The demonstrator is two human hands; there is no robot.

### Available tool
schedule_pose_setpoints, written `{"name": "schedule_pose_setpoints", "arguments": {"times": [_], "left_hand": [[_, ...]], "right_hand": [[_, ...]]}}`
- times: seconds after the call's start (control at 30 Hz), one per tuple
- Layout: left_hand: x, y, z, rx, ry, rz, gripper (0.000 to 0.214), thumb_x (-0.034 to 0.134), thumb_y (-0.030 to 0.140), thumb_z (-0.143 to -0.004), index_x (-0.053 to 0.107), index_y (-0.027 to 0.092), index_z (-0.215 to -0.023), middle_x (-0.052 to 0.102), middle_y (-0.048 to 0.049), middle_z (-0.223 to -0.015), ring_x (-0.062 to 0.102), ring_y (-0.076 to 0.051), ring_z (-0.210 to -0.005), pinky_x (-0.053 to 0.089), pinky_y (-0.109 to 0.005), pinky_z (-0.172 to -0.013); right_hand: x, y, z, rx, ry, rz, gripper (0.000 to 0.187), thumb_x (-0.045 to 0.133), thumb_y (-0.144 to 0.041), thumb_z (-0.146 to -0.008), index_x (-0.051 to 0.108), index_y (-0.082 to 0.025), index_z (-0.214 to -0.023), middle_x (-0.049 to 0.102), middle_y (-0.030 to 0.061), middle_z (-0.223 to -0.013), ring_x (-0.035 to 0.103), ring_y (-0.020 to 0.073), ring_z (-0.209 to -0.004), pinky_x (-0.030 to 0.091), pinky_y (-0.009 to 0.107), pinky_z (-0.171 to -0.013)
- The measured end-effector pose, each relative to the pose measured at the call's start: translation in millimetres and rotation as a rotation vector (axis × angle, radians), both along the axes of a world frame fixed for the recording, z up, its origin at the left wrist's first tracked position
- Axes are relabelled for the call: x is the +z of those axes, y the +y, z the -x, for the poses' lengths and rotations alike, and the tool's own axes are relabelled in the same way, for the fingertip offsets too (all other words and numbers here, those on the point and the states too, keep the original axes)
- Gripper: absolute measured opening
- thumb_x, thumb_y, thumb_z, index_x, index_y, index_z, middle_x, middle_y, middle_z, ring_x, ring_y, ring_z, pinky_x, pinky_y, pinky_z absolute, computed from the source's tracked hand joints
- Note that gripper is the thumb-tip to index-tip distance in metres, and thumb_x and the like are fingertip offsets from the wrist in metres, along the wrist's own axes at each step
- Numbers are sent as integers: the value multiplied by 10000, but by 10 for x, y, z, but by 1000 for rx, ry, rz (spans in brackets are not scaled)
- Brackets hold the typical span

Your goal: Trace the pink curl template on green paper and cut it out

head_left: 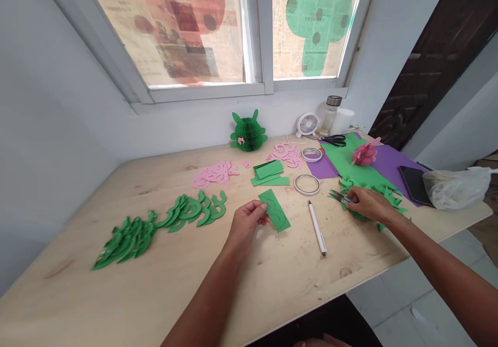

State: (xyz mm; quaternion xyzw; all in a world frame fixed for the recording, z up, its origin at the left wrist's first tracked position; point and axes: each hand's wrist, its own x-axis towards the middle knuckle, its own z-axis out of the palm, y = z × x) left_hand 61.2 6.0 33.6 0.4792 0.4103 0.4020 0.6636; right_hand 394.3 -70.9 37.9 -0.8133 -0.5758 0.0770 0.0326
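Note:
My left hand (251,216) pinches the edge of a green paper strip (277,211) that has curved outlines drawn on it. On the right, my right hand (368,203) is closed on a small pair of scissors (339,196), their blades pointing left. Beneath that hand lies a heap of green paper scraps (383,194). Between my hands a white pen (318,227) rests on the table. Behind the held strip sits a stack of green paper strips (269,170), with a roll of tape (307,184) to its right.
Cut green shapes (128,238) and pink shapes (213,174) lie to the left. A green honeycomb paper figure (249,133) stands by the wall. A small fan (307,124), a glass bottle (330,114), black-handled scissors (335,140), a phone (414,185) and a plastic bag (455,189) are further right.

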Motion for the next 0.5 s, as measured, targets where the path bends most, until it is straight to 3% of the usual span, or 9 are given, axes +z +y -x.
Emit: {"name": "schedule_pose_setpoints", "arguments": {"times": [0.2,0.37,0.5], "left_hand": [[-3,11,-3,38,-66,26,255,691,368,-606,527,176,-641,528,34,-534,510,-104,-517,414,-246,-565],[-22,40,-5,88,-130,27,233,693,341,-595,545,163,-619,555,13,-561,504,-98,-535,389,-228,-537],[-35,71,1,122,-166,32,240,692,356,-590,548,164,-608,560,9,-565,501,-99,-525,392,-233,-537]], "right_hand": [[27,58,-49,11,20,41,130,575,-333,-695,545,-207,-679,640,12,-659,573,175,-620,300,247,-512],[5,20,-54,73,10,51,227,556,-373,-716,453,-210,-596,573,-2,-566,508,158,-537,262,253,-489],[25,-53,5,133,57,-95,303,516,-426,-769,415,-219,-573,488,-22,-490,461,154,-493,272,264,-493]]}}
